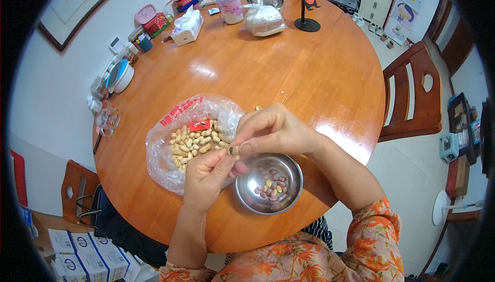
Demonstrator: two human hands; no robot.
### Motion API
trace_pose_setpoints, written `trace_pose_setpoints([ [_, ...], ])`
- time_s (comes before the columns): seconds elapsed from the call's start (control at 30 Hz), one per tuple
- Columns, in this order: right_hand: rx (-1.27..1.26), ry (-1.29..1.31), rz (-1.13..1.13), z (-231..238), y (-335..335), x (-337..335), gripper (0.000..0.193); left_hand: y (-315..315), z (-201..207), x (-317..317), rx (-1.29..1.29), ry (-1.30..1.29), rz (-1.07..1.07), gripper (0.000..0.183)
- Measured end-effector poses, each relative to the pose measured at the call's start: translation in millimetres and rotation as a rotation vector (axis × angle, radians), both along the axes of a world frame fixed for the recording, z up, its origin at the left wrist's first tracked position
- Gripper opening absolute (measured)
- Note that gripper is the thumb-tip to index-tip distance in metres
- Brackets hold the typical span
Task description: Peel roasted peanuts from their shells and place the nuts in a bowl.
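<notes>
Between the fingertips of both my hands is a peanut [233,151], pinched from two sides; its shell looks partly broken, though the fingers cover much of it. My left hand [205,174] reaches up beside the clear plastic bag [161,164], with thumb and forefinger closed on the peanut. From the right comes my right hand [276,131], its thumb and fingertips closed on the same peanut. Unshelled peanuts [188,142] and a small red packet [200,125] lie in the opened bag. Below my hands, a round steel bowl [292,191] holds several reddish and pale shelled kernels [270,186].
Across the round wooden table [319,75] stand a tissue box [186,30], a lidded tub [230,7], a tied plastic bag [263,20] and a black stand [307,23]. Bowls and jars [121,77] line the left edge. A wooden chair [412,93] is at the right.
</notes>
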State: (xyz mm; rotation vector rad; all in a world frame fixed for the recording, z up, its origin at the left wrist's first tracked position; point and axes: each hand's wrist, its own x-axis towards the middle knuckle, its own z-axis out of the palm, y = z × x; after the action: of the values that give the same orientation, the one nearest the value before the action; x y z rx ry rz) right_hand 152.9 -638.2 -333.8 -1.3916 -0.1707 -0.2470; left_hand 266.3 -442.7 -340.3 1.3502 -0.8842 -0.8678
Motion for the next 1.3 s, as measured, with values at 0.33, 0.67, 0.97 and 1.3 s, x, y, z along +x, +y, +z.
trace_pose_setpoints([
  [0.33,-0.068,-0.083,0.054,-5,-10,0,0.013,0,4,1,0.022,-0.016,-0.031,0.028],
  [0.67,-0.265,-0.138,0.031,2,-16,-4,0.009,0,-1,3,0.018,-0.016,-0.049,0.027],
  [0.97,-0.371,-0.261,0.012,3,-16,-3,0.011,1,-2,3,-0.012,-0.018,-0.060,0.025],
  [1.3,-0.252,-0.117,0.009,4,-7,-3,0.008,1,7,0,0.036,-0.005,-0.039,0.028],
])
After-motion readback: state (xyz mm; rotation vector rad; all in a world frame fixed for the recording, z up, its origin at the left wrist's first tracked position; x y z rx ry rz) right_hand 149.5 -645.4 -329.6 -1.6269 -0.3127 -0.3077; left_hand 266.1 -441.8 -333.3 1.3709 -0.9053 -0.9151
